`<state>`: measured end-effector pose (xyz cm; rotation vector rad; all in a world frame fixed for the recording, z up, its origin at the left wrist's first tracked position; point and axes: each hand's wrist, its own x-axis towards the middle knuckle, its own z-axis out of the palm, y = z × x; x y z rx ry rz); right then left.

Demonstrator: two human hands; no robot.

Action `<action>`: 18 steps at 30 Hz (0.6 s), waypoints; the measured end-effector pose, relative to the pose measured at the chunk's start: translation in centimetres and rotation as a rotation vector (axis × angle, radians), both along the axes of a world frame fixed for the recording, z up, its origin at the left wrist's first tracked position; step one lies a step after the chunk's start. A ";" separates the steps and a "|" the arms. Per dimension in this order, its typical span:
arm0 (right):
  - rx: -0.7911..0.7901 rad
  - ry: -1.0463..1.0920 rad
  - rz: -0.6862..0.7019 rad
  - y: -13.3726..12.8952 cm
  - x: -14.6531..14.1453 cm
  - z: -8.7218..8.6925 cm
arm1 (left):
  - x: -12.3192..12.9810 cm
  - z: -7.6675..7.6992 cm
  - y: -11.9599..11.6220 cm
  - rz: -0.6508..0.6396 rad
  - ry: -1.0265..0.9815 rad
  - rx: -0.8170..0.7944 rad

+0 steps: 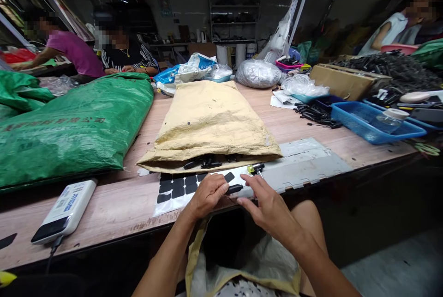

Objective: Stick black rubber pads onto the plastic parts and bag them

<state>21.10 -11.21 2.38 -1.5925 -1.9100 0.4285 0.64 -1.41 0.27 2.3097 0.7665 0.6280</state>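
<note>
My left hand (209,194) is closed around a small black cylindrical piece (235,189), whose end sticks out to the right past the thumb. Just right of that end is my right hand (268,204), thumb and fingers apart with nothing between them. Under and beside the left hand lies a white sheet of black rounded stickers (178,190) at the table's front edge. Beyond the hands, a tan sack (214,121) lies with its mouth toward me, black pieces (207,163) showing inside. A small yellow-and-black item (255,168) rests by its mouth.
A full green sack (69,130) and a white power bank (65,211) with a cable are on the left. At right stand a blue tray (374,124) and piles of black parts (316,114). An open bag (207,260) is on my lap. Other people sit across the table.
</note>
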 end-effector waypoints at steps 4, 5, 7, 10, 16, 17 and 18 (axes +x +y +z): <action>-0.052 0.010 0.087 1.0 -0.6 -0.7 | 0.0 0.2 -0.2 -0.048 0.023 0.001; -0.055 0.000 0.083 1.1 -0.6 -0.9 | 0.0 0.2 -0.1 -0.051 0.030 0.001; -0.052 -0.027 0.068 1.1 -0.5 -1.2 | 0.1 0.2 -0.1 -0.051 0.036 0.004; -0.049 -0.072 0.075 1.1 -0.4 -1.5 | 0.1 0.2 0.0 -0.054 0.039 0.012; 0.033 -0.142 0.038 1.3 -0.8 -1.8 | 0.1 0.0 0.0 -0.059 0.007 0.038; 0.050 -0.150 0.036 1.3 -0.9 -1.9 | 0.1 0.0 0.0 -0.063 -0.002 0.044; 0.067 -0.154 0.038 1.3 -1.0 -2.0 | 0.1 -0.1 0.0 -0.067 -0.010 0.046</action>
